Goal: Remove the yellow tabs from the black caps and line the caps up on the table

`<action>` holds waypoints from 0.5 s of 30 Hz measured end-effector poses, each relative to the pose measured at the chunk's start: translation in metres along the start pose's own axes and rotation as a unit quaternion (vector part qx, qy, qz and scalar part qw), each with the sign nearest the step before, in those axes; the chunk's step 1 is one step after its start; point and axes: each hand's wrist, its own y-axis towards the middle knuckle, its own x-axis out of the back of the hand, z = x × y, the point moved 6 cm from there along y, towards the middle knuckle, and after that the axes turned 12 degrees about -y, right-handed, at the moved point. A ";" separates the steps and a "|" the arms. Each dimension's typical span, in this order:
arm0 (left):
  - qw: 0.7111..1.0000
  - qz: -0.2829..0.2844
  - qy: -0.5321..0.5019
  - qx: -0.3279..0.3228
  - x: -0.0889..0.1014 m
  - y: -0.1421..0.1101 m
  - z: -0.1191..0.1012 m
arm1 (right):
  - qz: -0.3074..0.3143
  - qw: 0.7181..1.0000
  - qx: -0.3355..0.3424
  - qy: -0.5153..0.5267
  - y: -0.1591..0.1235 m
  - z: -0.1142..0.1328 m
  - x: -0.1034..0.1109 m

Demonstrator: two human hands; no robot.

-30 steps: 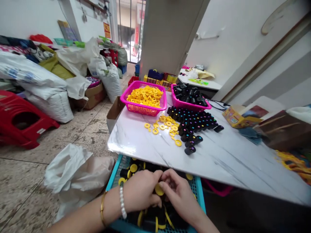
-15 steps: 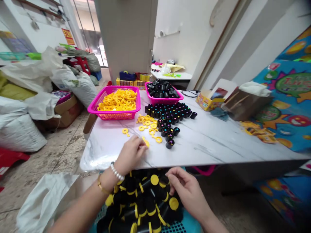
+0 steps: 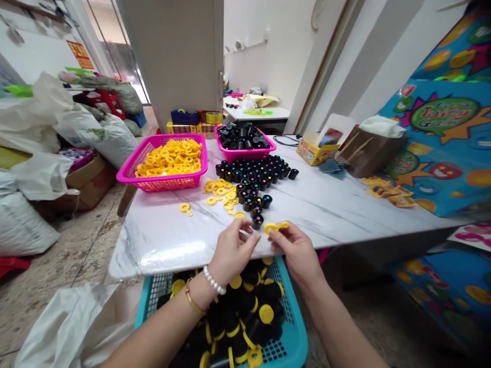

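Note:
My right hand (image 3: 297,250) pinches a yellow plastic ring with a tab (image 3: 271,228) just above the table's front edge. To its left, my left hand (image 3: 233,248) reaches over the edge, thumb and fingers apart, close beside the nearest black cylinder (image 3: 257,222); whether a fingertip touches it I cannot tell. Behind lie loose yellow rings (image 3: 220,190) and a block of upright black cylinders with coloured dots (image 3: 253,176). Below my wrists a teal basket (image 3: 294,327) holds black cylinders with yellow caps (image 3: 266,314).
On the marble-patterned table (image 3: 161,237) stand a pink basket of yellow rings (image 3: 128,166) and a pink basket of black cylinders (image 3: 230,153). A small yellow box (image 3: 315,152) and a brown bag (image 3: 364,151) are further right. White sacks (image 3: 23,220) fill the left side.
My left hand has left the basket, picked up a yellow ring at the table, and moved right. The ring is now in my right hand, which has risen to the table edge. The view has turned right.

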 end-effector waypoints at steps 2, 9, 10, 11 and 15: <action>0.998 -0.017 0.065 -0.007 0.002 0.010 0.003 | -0.033 0.999 0.003 -0.031 0.011 0.000 0.010; 0.971 -0.006 0.226 -0.082 -0.008 0.034 0.005 | 0.038 0.998 -0.022 -0.048 0.025 -0.011 -0.005; 0.969 -0.006 0.232 -0.087 -0.007 0.032 0.005 | 0.044 0.998 -0.024 -0.042 0.023 -0.010 -0.008; 0.968 -0.004 0.234 -0.093 -0.004 0.028 0.004 | 0.054 0.997 -0.027 -0.040 0.020 -0.009 -0.012; 0.972 -0.006 0.218 -0.092 0.023 -0.005 0.002 | 0.076 0.986 0.011 -0.151 0.010 -0.002 -0.016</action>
